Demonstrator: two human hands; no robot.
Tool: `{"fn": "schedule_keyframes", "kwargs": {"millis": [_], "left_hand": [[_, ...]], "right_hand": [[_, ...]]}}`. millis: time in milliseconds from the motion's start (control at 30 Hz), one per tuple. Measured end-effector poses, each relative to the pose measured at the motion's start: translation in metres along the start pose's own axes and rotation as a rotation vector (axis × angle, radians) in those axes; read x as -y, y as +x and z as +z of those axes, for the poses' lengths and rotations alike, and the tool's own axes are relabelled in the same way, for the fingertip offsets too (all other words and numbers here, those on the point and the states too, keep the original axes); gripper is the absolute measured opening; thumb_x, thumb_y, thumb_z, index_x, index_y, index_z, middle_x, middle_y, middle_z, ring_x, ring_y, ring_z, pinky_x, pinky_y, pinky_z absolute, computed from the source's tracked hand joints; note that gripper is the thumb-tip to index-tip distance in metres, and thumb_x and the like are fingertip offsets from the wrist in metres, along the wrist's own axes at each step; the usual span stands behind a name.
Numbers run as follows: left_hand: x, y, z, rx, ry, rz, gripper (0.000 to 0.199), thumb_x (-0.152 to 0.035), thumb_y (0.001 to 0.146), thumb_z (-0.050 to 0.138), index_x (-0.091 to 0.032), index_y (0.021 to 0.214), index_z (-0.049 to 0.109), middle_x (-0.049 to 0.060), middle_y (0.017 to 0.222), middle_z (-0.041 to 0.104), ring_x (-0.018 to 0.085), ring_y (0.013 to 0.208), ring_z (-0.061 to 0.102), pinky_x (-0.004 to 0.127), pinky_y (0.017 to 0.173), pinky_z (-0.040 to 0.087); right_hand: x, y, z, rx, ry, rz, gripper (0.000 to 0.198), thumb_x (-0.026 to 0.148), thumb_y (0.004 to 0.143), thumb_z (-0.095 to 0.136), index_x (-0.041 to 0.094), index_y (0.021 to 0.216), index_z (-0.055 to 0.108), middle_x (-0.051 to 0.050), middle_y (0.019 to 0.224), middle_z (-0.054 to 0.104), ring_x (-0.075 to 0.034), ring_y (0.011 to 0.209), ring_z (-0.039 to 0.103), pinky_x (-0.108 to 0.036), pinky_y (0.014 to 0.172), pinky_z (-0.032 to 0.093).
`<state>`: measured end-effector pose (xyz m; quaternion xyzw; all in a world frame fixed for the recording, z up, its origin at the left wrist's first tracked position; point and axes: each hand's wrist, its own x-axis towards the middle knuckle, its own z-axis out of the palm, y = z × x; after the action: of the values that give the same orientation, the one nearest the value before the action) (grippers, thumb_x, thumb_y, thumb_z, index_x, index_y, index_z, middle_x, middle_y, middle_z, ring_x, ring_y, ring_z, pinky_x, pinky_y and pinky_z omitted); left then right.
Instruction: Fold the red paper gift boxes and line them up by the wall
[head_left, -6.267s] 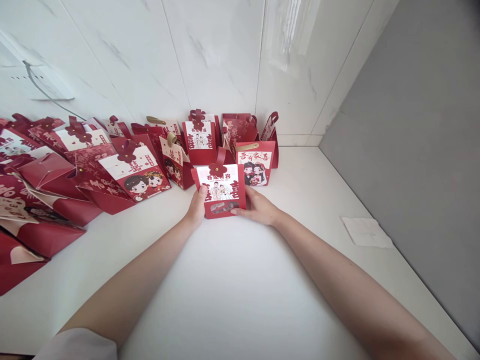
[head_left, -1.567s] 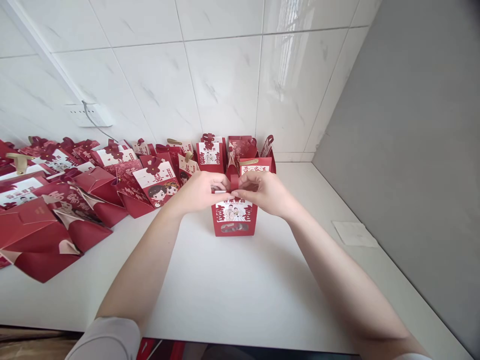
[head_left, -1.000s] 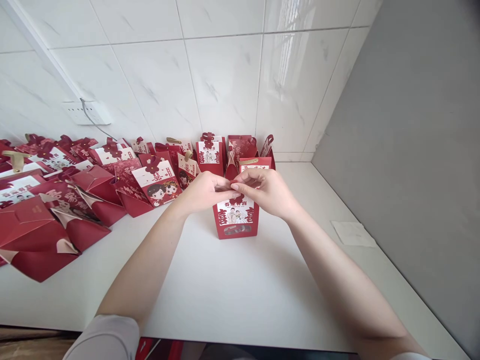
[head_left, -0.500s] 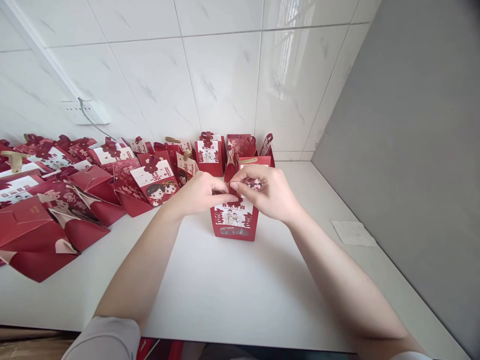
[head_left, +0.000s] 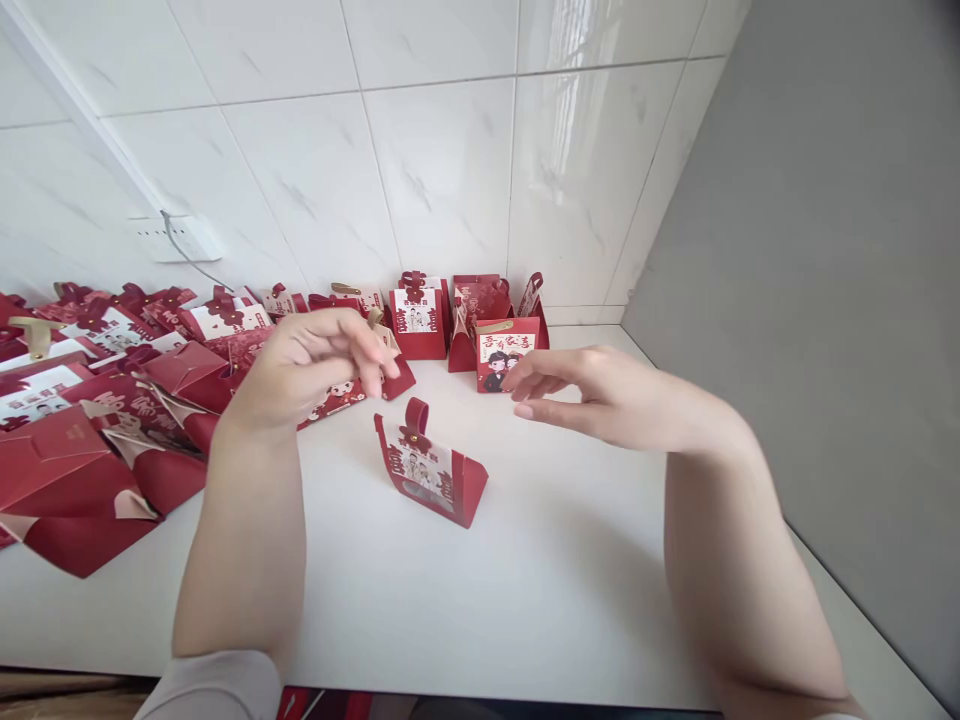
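Note:
A small red gift box [head_left: 426, 470] with a ribbon loop handle [head_left: 416, 417] stands by itself on the white table, turned at an angle. Its front carries a white printed panel with a couple and an oval window. Up and to the left of it, my left hand [head_left: 319, 365] hangs in the air with fingers curled loosely apart, holding nothing. My right hand [head_left: 589, 395] is raised to the right of the box, fingers apart and nothing in them. Its fingertips overlap the view of another red box with a cartoon couple [head_left: 508, 355]; whether they touch it I cannot tell.
Many similar red gift boxes [head_left: 67, 470] crowd the table's left side. Several more, such as an upright box [head_left: 418, 315], line the tiled wall. A grey panel [head_left: 847, 250] bounds the right. A socket [head_left: 176, 240] with a cable is on the wall.
Both hands have let go of the gift box's top and moved apart, left hand leftward, right hand rightward. The box now stands lower and further left, turned at an angle.

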<state>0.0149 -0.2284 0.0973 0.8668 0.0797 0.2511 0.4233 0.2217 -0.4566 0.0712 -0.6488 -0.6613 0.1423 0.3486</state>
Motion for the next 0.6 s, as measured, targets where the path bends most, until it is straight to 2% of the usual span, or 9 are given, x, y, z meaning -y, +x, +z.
{"fn": "schedule_keyframes", "kwargs": {"millis": [33, 67, 167, 233, 267, 333, 433, 500, 600], "left_hand": [[-0.004, -0.002, -0.001, -0.043, 0.030, -0.005, 0.008, -0.027, 0.078, 0.061, -0.026, 0.080, 0.069, 0.002, 0.068, 0.066, 0.018, 0.074, 0.065, 0.029, 0.064, 0.049], [-0.008, -0.004, -0.001, -0.032, 0.092, -0.033, 0.010, -0.029, 0.077, 0.063, -0.027, 0.085, 0.069, 0.002, 0.071, 0.067, 0.016, 0.068, 0.062, 0.027, 0.060, 0.047], [-0.022, -0.011, 0.001, 0.217, 0.361, -0.219, 0.044, -0.038, 0.073, 0.071, -0.030, 0.117, 0.065, -0.002, 0.065, 0.062, 0.011, 0.049, 0.053, 0.023, 0.047, 0.038], [-0.025, -0.013, 0.004, 0.355, 0.456, -0.331, 0.065, -0.042, 0.071, 0.074, -0.030, 0.132, 0.056, -0.003, 0.063, 0.063, 0.012, 0.047, 0.056, 0.022, 0.046, 0.039], [-0.023, -0.013, 0.007, 0.388, 0.461, -0.365, 0.066, -0.044, 0.071, 0.073, -0.030, 0.133, 0.056, -0.002, 0.066, 0.065, 0.014, 0.052, 0.060, 0.022, 0.048, 0.041], [-0.019, -0.007, 0.014, 0.466, 0.425, -0.411, 0.052, -0.045, 0.074, 0.070, -0.028, 0.123, 0.064, 0.001, 0.078, 0.071, 0.017, 0.063, 0.067, 0.022, 0.054, 0.046], [-0.021, 0.016, 0.027, 0.677, 0.358, -0.503, 0.025, -0.042, 0.070, 0.073, -0.022, 0.085, 0.073, 0.004, 0.078, 0.072, 0.019, 0.065, 0.068, 0.024, 0.056, 0.048], [-0.036, 0.034, 0.031, 0.737, 0.378, -0.529, 0.022, -0.039, 0.063, 0.079, -0.020, 0.068, 0.069, 0.003, 0.069, 0.070, 0.019, 0.062, 0.067, 0.024, 0.055, 0.048], [-0.074, 0.054, 0.019, 0.752, 0.575, -0.443, 0.023, -0.035, 0.067, 0.079, -0.015, 0.067, 0.067, 0.000, 0.061, 0.063, 0.015, 0.063, 0.063, 0.024, 0.063, 0.049]], "right_hand": [[-0.003, -0.005, -0.006, -0.004, -0.018, 0.022, 0.020, 0.039, 0.089, 0.061, 0.029, 0.105, 0.069, -0.002, 0.097, 0.073, -0.023, 0.089, 0.068, -0.034, 0.073, 0.054], [-0.005, -0.010, -0.012, -0.018, -0.037, 0.044, 0.021, 0.039, 0.088, 0.062, 0.030, 0.105, 0.069, -0.002, 0.096, 0.073, -0.023, 0.088, 0.069, -0.034, 0.072, 0.054], [-0.009, -0.022, -0.025, -0.102, -0.091, 0.114, 0.021, 0.040, 0.088, 0.063, 0.030, 0.105, 0.069, -0.003, 0.096, 0.073, -0.023, 0.085, 0.069, -0.035, 0.070, 0.055], [-0.009, -0.027, -0.030, -0.142, -0.111, 0.142, 0.021, 0.041, 0.089, 0.062, 0.030, 0.105, 0.069, -0.003, 0.096, 0.073, -0.023, 0.085, 0.069, -0.034, 0.068, 0.055], [-0.008, -0.029, -0.032, -0.154, -0.114, 0.144, 0.021, 0.041, 0.089, 0.062, 0.029, 0.105, 0.068, -0.003, 0.096, 0.073, -0.023, 0.085, 0.069, -0.034, 0.068, 0.054], [-0.006, -0.032, -0.034, -0.181, -0.106, 0.127, 0.021, 0.043, 0.089, 0.063, 0.028, 0.103, 0.069, -0.004, 0.096, 0.073, -0.023, 0.085, 0.069, -0.034, 0.067, 0.054], [-0.003, -0.033, -0.033, -0.252, -0.084, 0.095, 0.022, 0.044, 0.088, 0.063, 0.026, 0.098, 0.070, -0.005, 0.093, 0.074, -0.023, 0.083, 0.069, -0.034, 0.067, 0.054], [-0.001, -0.034, -0.032, -0.279, -0.088, 0.082, 0.022, 0.045, 0.089, 0.063, 0.025, 0.096, 0.070, -0.005, 0.091, 0.074, -0.024, 0.082, 0.069, -0.035, 0.067, 0.054], [0.002, -0.038, -0.033, -0.283, -0.117, 0.077, 0.021, 0.043, 0.089, 0.062, 0.025, 0.097, 0.070, -0.005, 0.092, 0.074, -0.024, 0.083, 0.069, -0.035, 0.068, 0.053]]}}
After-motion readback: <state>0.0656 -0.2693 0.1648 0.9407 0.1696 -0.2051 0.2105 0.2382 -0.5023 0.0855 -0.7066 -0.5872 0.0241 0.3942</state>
